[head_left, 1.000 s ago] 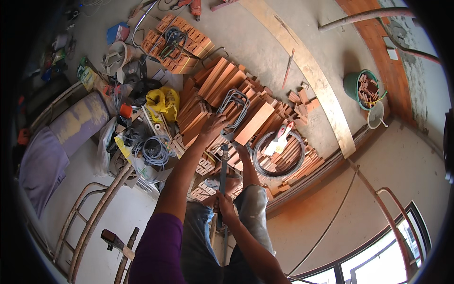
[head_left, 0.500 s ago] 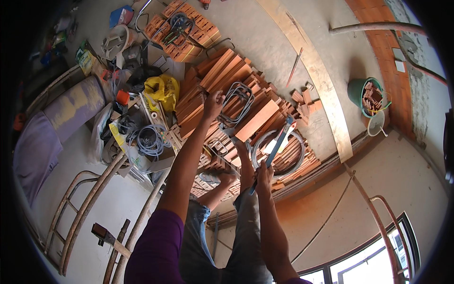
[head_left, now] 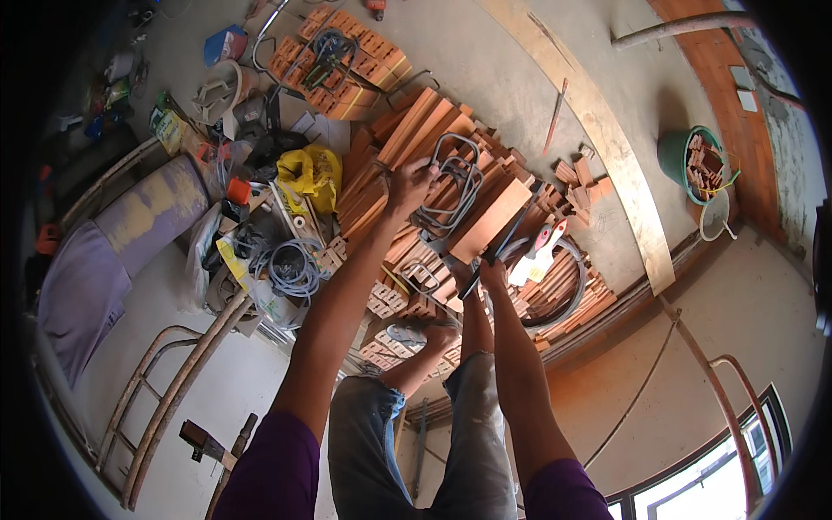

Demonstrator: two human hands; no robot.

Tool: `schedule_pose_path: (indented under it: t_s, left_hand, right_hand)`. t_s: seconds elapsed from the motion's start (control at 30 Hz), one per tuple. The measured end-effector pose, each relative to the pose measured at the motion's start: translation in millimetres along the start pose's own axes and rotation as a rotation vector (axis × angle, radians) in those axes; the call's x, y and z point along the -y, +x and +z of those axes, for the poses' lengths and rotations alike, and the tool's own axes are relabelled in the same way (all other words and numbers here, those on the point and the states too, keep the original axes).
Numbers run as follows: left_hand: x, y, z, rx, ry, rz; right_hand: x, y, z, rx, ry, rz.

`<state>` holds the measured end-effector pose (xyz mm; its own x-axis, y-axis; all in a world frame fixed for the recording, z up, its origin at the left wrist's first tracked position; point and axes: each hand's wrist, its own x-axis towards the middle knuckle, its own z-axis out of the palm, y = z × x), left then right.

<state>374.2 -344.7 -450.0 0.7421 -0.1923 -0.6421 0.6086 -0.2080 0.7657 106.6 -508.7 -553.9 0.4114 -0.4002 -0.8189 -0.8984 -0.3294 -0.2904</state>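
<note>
Right hand [head_left: 493, 274] wrapped round a dark flat bar [head_left: 471, 283], slanting just beside a long reddish block [head_left: 491, 222] — and the left hand [head_left: 411, 186] is right at the bent metal rods [head_left: 472, 192] atop the reddish pile [head_left: 418, 128] — gripping them or not, I can't tell.

1. Grey metal rods bent into rounded rectangular loops [head_left: 459, 186], overlapping in a bunch above stacked reddish-brown pieces [head_left: 494, 217], beside the left hand [head_left: 412, 185]
2. Narrow, straight, dark blue-grey bar [head_left: 515, 230], slanting up rightward from the right hand [head_left: 493, 275]
</note>
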Motion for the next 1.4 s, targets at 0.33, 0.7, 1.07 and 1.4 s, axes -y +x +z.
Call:
schedule_pose_path:
  t_s: [0.33, 0.7, 1.07, 1.4]
  left_hand:
    - [-102.8, -149.4, 11.0, -0.216, -0.653, -0.010]
    - [-166.6, -395.9, -26.8, -0.376, -1.098, -0.114]
    - [-81.0, -737.4, -58.2, -1.168, -1.650, 0.103]
    - [111.7, -989.2, -90.6, -2.124, -1.460, 0.081]
  right_hand:
    - [124.5, -108.3, -150.7, 0.303, 0.791, -0.160]
    - [290.1, -339.4, -185.8, 0.803, 0.983, -0.132]
    - [281.2, -558.3, -39.3, 1.264, -0.676, -0.846]
    - [188.6, -792.0, 131.4, 1.836, -0.673, -1.109]
